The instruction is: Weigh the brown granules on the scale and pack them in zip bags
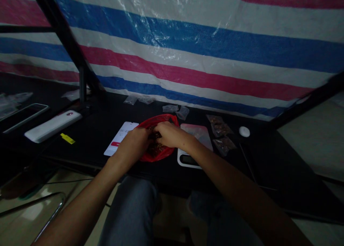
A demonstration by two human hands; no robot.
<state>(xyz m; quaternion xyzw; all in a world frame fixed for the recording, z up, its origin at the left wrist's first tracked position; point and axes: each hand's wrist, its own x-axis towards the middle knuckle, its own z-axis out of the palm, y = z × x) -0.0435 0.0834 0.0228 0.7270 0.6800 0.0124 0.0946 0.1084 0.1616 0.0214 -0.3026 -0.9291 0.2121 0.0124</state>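
Note:
A red plastic bag [158, 156] lies spread on the black table, with many small brownish pieces [154, 149] inside; their kind is too dark to make out. My left hand [136, 141] reaches into the bag from the left, its fingers curled together near the middle. From the right, my right hand [170, 134] dips its bent fingers into the same pieces. What either hand pinches is hidden. Just right of the bag stands a white kitchen scale [188, 159] with a dark display. Partly behind my left hand lies a phone [120, 133] showing a timer.
Filled clear packets [219, 126] lie right of the scale, near a round white object [244, 131]. Flat clear bags [170, 108] lie behind the red bag. At left are a white power bank [53, 126], a yellow tag [67, 138] and another phone [25, 116]. Striped sheeting [188, 52] hangs behind.

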